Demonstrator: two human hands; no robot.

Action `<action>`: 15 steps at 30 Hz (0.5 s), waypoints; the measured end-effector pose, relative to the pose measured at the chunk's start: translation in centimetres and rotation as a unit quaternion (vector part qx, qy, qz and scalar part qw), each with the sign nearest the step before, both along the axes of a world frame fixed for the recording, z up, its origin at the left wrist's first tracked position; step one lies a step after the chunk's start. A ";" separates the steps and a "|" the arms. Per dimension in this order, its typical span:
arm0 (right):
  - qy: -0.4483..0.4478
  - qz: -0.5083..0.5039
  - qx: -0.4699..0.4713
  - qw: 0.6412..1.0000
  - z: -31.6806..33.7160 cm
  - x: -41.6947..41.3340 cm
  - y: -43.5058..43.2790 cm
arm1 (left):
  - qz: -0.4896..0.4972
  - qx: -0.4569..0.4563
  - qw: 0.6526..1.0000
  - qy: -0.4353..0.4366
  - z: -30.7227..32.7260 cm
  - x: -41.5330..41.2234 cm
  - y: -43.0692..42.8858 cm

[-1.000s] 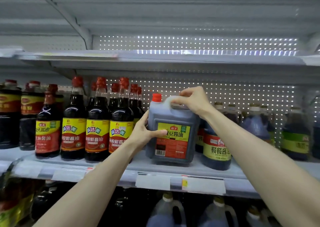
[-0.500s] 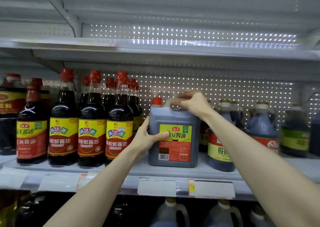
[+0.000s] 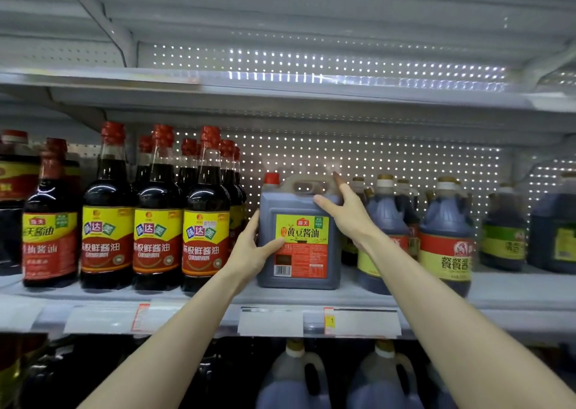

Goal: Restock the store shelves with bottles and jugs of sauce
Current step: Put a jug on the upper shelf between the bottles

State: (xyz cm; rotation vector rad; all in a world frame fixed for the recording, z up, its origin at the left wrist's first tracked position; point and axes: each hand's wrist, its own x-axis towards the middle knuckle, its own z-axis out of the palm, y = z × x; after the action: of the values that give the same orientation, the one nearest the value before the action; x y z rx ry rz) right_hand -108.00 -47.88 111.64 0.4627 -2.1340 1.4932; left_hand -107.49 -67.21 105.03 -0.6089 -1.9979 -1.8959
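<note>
Jug of soy sauce [image 3: 299,240] stands upright on the shelf [image 3: 514,296] between the tall bottles [image 3: 205,221] and the round jugs [image 3: 445,243], label outward; left hand [image 3: 249,249] clasps its lower left edge, right hand [image 3: 346,212] lies flat-fingered on its shoulder, evidently to square it to the front.

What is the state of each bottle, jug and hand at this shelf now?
square jug, upright on the shelf, red cap on.
left hand, holds the jug's left edge.
right hand, fingers straight, touching the jug's upper right.
tall bottles, upright in rows, capped.
round jugs, upright, capped.
</note>
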 end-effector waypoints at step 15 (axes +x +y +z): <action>-0.107 0.025 -0.021 0.994 -5.7 1.1 0.7 | 0.053 -0.031 0.998 -0.011 -1.3 0.4 -0.4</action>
State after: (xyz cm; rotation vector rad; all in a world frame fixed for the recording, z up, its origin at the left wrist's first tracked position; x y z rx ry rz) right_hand -106.94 -47.16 105.92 0.3580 -2.2621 1.6782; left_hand -107.05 -67.62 103.78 -0.4897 -2.0672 -1.7920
